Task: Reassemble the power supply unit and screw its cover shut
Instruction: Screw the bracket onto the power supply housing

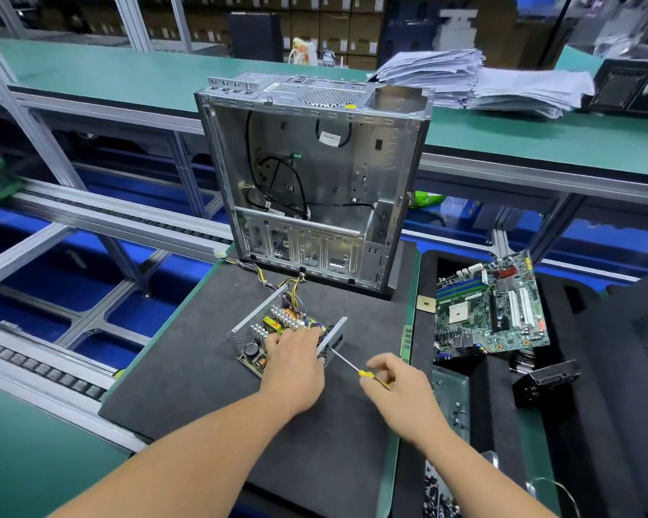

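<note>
The power supply unit (262,330) lies open on the black foam mat (188,390), its circuit board, heatsinks and coils exposed, with no cover on it. Coloured wires run from it toward the case behind. My left hand (296,362) rests on the unit's right part, fingers pressing down by its metal side wall (333,332). My right hand (397,383) grips a screwdriver (347,364) with a yellow handle; the thin shaft points up-left, its tip at the side wall near my left fingers. No cover can be picked out for certain.
An empty computer case (315,173) stands upright at the mat's far edge. To the right, a motherboard (491,308) and a black part (547,379) lie on dark foam. A metal plate with loose screws (451,401) sits beside my right wrist. Paper stacks (476,80) lie on the far green bench.
</note>
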